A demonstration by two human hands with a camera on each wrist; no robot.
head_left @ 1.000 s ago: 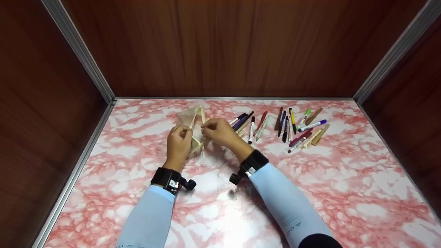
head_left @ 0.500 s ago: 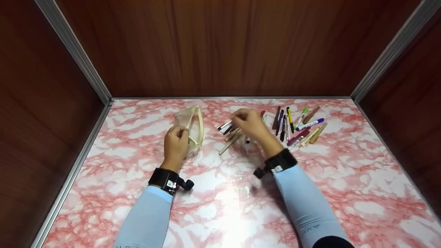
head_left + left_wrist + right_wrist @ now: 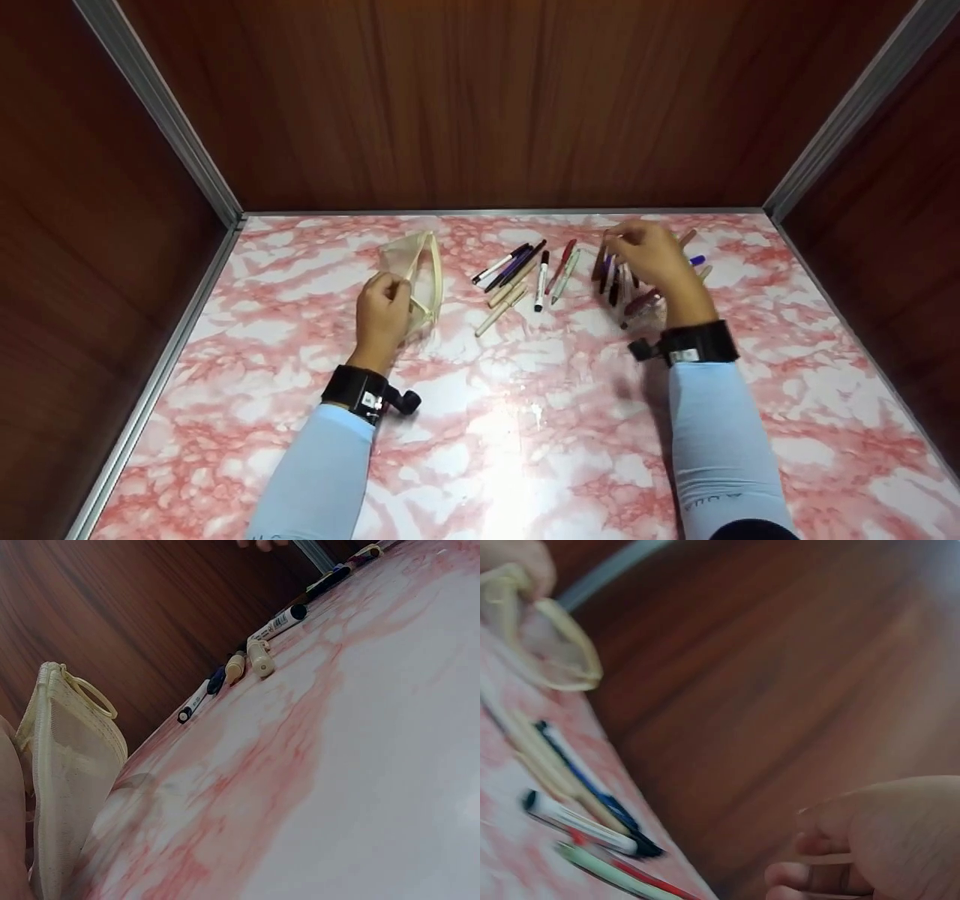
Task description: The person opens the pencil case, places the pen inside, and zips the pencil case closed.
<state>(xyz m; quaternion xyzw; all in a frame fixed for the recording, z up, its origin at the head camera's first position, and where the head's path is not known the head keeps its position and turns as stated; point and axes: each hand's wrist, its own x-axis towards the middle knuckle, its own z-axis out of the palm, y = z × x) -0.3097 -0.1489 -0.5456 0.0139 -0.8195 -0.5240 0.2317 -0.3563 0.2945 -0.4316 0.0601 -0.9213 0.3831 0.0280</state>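
Note:
My left hand (image 3: 384, 311) grips the side of a cream mesh zipper pouch (image 3: 429, 274), whose mouth gapes toward the right. In the left wrist view the pouch (image 3: 79, 780) stands upright with a loop at its top corner. Over the right-hand group of pens hovers my right hand (image 3: 654, 259), fingers loosely bent and nothing visible between them. Its fingers (image 3: 825, 829) show bare in the right wrist view. Below it lie a black pen (image 3: 614, 291) and a maroon pen (image 3: 641, 301); the hand and wrist hide part of this group.
Between the hands lie a white marker (image 3: 541, 281), a red pen (image 3: 561, 266), a pale green pen (image 3: 567, 277), a beige pen (image 3: 495, 316) and several dark pens. A marbled pink table (image 3: 465, 450) is enclosed by brown wood-grain panels (image 3: 480, 105) at back and sides.
My right hand has left the pouch's mouth and swung right, past the middle pens to the right-hand group. My left hand keeps hold of the pouch, nearly still.

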